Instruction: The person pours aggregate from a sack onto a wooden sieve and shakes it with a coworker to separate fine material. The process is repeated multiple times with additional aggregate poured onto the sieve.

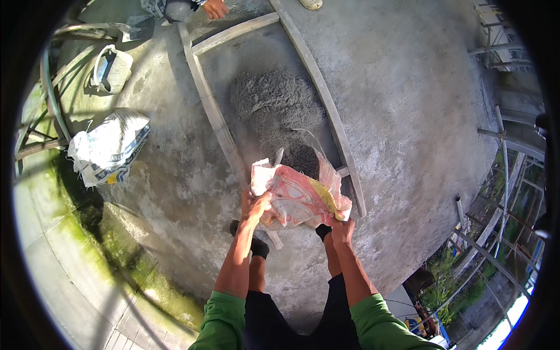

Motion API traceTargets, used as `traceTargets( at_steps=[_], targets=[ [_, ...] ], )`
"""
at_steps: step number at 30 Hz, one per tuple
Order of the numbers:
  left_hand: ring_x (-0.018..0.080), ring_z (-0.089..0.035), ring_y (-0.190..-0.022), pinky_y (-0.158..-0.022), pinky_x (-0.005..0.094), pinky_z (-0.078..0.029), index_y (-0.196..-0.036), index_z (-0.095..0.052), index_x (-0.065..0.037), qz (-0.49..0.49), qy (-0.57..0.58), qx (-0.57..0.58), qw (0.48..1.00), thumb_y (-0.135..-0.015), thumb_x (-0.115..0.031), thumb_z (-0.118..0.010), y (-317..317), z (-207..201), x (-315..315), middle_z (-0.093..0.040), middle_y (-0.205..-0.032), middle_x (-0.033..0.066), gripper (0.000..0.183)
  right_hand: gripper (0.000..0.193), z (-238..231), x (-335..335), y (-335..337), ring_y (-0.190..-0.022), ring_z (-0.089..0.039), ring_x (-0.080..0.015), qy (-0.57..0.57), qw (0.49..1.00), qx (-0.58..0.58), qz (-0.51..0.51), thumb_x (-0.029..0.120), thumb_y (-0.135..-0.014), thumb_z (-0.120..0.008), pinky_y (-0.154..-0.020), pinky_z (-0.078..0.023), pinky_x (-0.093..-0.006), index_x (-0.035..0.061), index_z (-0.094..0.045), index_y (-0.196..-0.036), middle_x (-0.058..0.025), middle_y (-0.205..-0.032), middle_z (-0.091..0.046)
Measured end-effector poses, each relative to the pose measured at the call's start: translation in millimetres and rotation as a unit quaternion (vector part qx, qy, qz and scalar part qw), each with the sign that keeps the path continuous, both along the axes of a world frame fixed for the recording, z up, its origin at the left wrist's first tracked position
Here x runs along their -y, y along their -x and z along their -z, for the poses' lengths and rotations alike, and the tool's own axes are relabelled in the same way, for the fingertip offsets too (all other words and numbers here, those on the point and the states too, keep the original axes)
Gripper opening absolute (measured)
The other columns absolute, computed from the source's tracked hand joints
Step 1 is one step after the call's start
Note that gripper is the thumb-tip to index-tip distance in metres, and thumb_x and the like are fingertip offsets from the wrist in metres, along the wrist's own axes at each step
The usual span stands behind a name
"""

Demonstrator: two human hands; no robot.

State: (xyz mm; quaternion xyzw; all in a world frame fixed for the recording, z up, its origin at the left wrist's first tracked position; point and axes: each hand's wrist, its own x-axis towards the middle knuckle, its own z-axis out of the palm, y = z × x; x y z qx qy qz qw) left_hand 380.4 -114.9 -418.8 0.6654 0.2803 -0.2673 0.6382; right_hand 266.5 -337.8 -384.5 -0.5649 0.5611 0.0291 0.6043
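A woven sack (294, 195), white and red with a yellow strip, hangs in front of me with its far end toward a grey heap of sand-like material (277, 102). Dark grey grains show at that far end. My left hand (256, 205) is closed on the sack's near left edge, while my right hand (343, 229) grips its near right corner. The heap lies inside a wooden frame (318, 76) on the concrete floor. Part of the frame's near end is hidden behind the sack.
A full-looking white and blue sack (111, 146) sits at the left, with a cut-open pale container (111, 70) beyond it. Another person's hand (216, 8) shows at the top. Poles and bars (490, 251) line the right side. My feet stand just behind the sack.
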Motion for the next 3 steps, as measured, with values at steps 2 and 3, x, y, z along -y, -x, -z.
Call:
traceTargets(
  at_steps=[2,3],
  targets=[
    [0.0111,-0.061,-0.063,-0.051,0.0254,-0.050,-0.090,-0.064,-0.002,-0.046,0.034,-0.005,0.998,-0.078,0.003,-0.064,44.7,9.3,-19.0,-0.064,-0.078,0.0041,0.013,0.021,-22.0,-16.6,23.6,-0.076,-0.060,-0.0108,0.019,1.000,-0.004,-0.001,0.006,-0.077,-0.072,-0.069,-0.049,-0.0258,0.0006,-0.067,-0.097,-0.0023,-0.087,-0.066],
    [0.0119,-0.061,-0.064,-0.052,0.0264,-0.051,-0.090,-0.065,-0.002,-0.033,0.069,0.010,0.997,-0.078,0.004,-0.064,64.4,6.1,-31.7,-0.065,-0.082,0.0053,0.014,0.021,-27.4,-18.7,24.3,-0.076,-0.060,-0.0108,0.021,1.000,-0.002,-0.001,0.006,-0.077,-0.072,-0.069,-0.049,-0.0258,0.0006,-0.067,-0.097,-0.0023,-0.087,-0.066]
  ],
)
